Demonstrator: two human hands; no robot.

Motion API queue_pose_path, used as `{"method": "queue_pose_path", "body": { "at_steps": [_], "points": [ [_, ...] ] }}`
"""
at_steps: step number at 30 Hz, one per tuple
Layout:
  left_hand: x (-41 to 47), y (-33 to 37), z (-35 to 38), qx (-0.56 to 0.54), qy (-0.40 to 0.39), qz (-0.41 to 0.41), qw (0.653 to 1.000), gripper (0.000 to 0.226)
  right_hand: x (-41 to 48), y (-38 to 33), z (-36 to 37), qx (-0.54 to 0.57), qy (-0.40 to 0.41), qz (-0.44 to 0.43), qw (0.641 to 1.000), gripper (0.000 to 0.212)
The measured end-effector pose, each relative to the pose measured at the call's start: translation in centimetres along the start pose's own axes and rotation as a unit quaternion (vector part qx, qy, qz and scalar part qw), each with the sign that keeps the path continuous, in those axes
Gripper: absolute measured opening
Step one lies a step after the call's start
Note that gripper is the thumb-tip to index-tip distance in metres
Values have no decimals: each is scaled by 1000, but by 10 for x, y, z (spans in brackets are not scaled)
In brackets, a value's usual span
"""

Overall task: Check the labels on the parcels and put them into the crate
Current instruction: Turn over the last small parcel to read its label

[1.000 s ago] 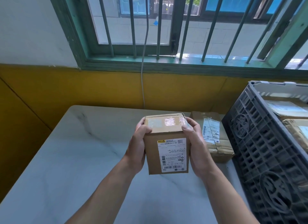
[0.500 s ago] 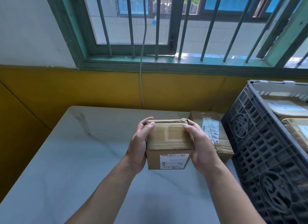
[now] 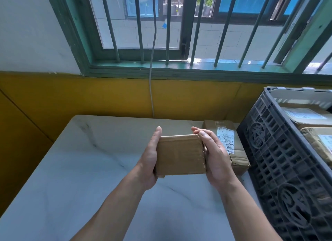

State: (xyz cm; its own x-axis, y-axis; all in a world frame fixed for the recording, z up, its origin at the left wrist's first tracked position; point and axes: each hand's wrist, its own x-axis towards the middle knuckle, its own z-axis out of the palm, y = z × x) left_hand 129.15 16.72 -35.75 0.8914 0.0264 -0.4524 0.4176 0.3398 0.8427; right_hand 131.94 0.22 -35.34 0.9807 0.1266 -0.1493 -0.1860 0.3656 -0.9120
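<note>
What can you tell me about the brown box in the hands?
The brown box is a small cardboard parcel. The plain, roughly square face turned to the camera shows no label. The cardboard looks slightly worn, and a little flap sticks out at its lower left corner. It is held over the white table, with the left hand against its left side and the right hand against its right, fingertips curling over the top right corner.

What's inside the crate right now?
Inside the crate, a farther parcel and a nearer parcel, both labelled, show. Anything beneath them is hidden by its wall.
</note>
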Motion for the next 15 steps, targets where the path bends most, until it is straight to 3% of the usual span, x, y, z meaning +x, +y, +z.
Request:
{"method": "queue_pose_path", "body": {
  "at_steps": [5,9,12,15],
  "points": [
    [2,-4,-4,14,-24,42,999,52,5,3,-1,-27,-8,39,999,30],
    [0,-8,-4,32,-25,112,993,68,8,5,-1,-12,-14,115,993,48],
    [0,-9,-4,50,-34,140,988,73,9,2,-3,-27,-14,119,992,51],
    [-1,-5,-3,18,-62,134,989,55,10,2,-7,-36,-27,105,993,52]
  ]
}}
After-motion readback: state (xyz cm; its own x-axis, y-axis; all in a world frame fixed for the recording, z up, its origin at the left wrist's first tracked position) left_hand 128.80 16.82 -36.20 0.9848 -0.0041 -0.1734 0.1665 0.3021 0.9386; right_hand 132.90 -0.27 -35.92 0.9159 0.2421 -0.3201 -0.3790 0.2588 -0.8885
